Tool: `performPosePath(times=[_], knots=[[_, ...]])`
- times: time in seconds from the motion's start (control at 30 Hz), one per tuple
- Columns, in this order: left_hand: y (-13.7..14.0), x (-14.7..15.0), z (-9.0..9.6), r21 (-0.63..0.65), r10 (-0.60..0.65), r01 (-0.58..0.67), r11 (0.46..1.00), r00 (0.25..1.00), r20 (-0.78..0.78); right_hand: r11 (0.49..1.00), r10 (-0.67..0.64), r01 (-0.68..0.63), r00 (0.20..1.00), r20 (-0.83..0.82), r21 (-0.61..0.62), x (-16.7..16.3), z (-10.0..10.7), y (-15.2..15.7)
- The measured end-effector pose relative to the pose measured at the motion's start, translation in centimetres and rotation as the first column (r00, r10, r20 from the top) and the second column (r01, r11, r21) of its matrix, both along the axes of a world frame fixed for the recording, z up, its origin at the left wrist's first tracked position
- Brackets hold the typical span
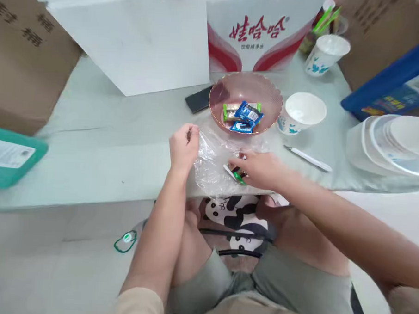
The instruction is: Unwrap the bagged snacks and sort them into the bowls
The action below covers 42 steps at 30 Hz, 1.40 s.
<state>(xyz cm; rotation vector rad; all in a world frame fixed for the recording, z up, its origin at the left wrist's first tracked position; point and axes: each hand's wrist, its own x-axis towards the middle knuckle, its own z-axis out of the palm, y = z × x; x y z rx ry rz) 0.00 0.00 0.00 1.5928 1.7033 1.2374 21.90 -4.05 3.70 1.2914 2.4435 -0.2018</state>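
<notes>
My left hand (184, 147) is closed in a fist at the left edge of a clear plastic bag (209, 164), gripping its film. The bag lies crumpled on the table near the front edge. Over the bag's right part, my right hand (262, 169) has its fingers closed around small wrapped snacks (238, 176) with green, white and dark wrapping; how many is unclear. Just behind the bag sits a pink scalloped bowl (274, 97) with a gold rim. Several wrapped snacks (248, 114), blue and green-gold, lie in it.
Right of the bowl stand a paper cup (303, 112) and, farther back, another paper cup (327, 53). A white pen (308, 159) and stacked plastic tubs (380, 146) lie to the right. Behind are a dark flat object (198, 100) and large white boxes (131, 42). A green object (13, 160) stands left.
</notes>
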Motion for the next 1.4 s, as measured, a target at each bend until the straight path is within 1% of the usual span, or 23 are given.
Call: performPosePath(times=[0.07, 0.17, 0.27, 0.33, 0.4, 0.47, 0.5, 0.57, 0.63, 0.7, 0.73, 0.77, 0.83, 0.93, 1.0, 1.03, 1.1, 1.13, 1.17, 1.23, 1.27, 1.33, 1.4], knots=[[0.3, -0.4, -0.2, -0.017, 0.019, -0.019, 1.000, 1.000, 0.001, 0.994, 0.073, -0.072, 0.997, -0.006, 0.084, 0.2, 0.3, -0.1], [0.5, -0.8, -0.4, -0.048, 0.043, -0.043, 0.998, 0.999, -0.007, 0.974, 0.140, -0.133, 0.990, -0.023, 0.182, 0.9, 0.4, -0.3], [0.4, -1.2, -0.3, -0.082, 0.051, -0.052, 0.995, 0.999, -0.016, 0.966, 0.142, -0.124, 0.988, -0.065, 0.229, 2.3, -0.1, -0.6], [0.3, -1.3, -0.3, -0.094, 0.047, -0.049, 0.994, 0.999, -0.021, 0.968, 0.147, -0.118, 0.982, -0.117, 0.219, 3.2, -0.5, -0.8], [0.3, -1.4, -0.2, -0.099, 0.055, -0.058, 0.993, 0.998, -0.029, 0.979, 0.143, -0.111, 0.973, -0.182, 0.173, 3.9, -1.0, -1.0], [0.3, -1.6, -0.2, -0.109, 0.072, -0.076, 0.991, 0.997, -0.041, 0.993, 0.072, -0.041, 0.957, -0.281, 0.114, 4.8, -1.4, -1.3], [0.4, -1.6, -0.2, -0.115, 0.080, -0.085, 0.990, 0.996, -0.048, 0.997, 0.007, 0.021, 0.937, -0.348, 0.077, 5.3, -1.6, -1.6], [0.5, -1.8, -0.3, -0.140, 0.081, -0.089, 0.986, 0.995, -0.058, 0.984, -0.162, 0.180, 0.842, -0.514, -0.016, 6.6, -1.7, -2.1], [0.6, -2.0, -0.3, -0.182, 0.055, -0.065, 0.981, 0.997, -0.061, 0.944, -0.294, 0.317, 0.673, -0.679, -0.095, 8.1, -1.3, -2.3], [0.7, -2.0, -0.3, -0.222, 0.010, -0.023, 0.975, 0.998, -0.057, 0.905, -0.322, 0.415, 0.528, -0.786, -0.092, 9.0, -0.3, -1.8], [0.7, -1.9, -0.3, -0.235, -0.015, 0.002, 0.972, 0.999, -0.052, 0.890, -0.302, 0.454, 0.497, -0.813, -0.053, 9.1, 0.4, -1.1], [0.7, -1.7, -0.2, -0.242, -0.037, 0.025, 0.970, 0.998, -0.043, 0.872, -0.276, 0.490, 0.500, -0.821, 0.005, 8.9, 1.2, 0.0], [0.8, -1.3, 0.1, -0.249, -0.063, 0.057, 0.967, 0.998, -0.017, 0.846, -0.234, 0.517, 0.578, -0.782, 0.129, 7.6, 2.7, 2.9], [0.8, -0.8, 0.4, -0.245, -0.067, 0.072, 0.967, 0.997, 0.029, 0.878, -0.140, 0.416, 0.695, -0.705, 0.236, 4.7, 4.0, 8.1], [0.9, -0.5, 0.6, -0.223, -0.076, 0.089, 0.971, 0.995, 0.068, 0.896, -0.164, 0.376, 0.775, -0.611, 0.236, 3.3, 4.2, 10.3], [0.9, -0.5, 0.6, -0.210, -0.086, 0.103, 0.972, 0.992, 0.091, 0.894, -0.177, 0.377, 0.794, -0.582, 0.241, 2.9, 4.2, 10.7], [0.9, -0.7, 0.6, -0.188, -0.106, 0.129, 0.974, 0.986, 0.127, 0.882, -0.168, 0.388, 0.789, -0.591, 0.266, 2.8, 3.8, 9.7], [0.9, -0.8, 0.6, -0.181, -0.114, 0.138, 0.974, 0.984, 0.139, 0.881, -0.130, 0.381, 0.766, -0.629, 0.282, 3.2, 3.5, 8.5], [0.9, -1.0, 0.6, -0.177, -0.120, 0.145, 0.974, 0.982, 0.147, 0.896, -0.072, 0.342, 0.741, -0.668, 0.283, 3.6, 3.0, 7.0], [1.0, -1.4, 0.7, -0.173, -0.135, 0.163, 0.971, 0.978, 0.159, 0.959, 0.082, 0.139, 0.697, -0.712, 0.247, 4.7, 1.5, 3.9], [1.0, -1.5, 0.6, -0.172, -0.149, 0.177, 0.969, 0.975, 0.164, 0.975, 0.133, 0.035, 0.697, -0.705, 0.218, 5.2, 0.6, 2.5], [1.0, -1.8, 0.6, -0.173, -0.189, 0.219, 0.960, 0.967, 0.174, 0.977, 0.147, -0.010, 0.750, -0.645, 0.211, 5.8, -1.6, 0.5], [0.9, -1.9, 0.4, -0.171, -0.233, 0.264, 0.949, 0.955, 0.184, 0.975, 0.086, 0.050, 0.810, -0.580, 0.215, 5.7, -3.6, -0.4]])
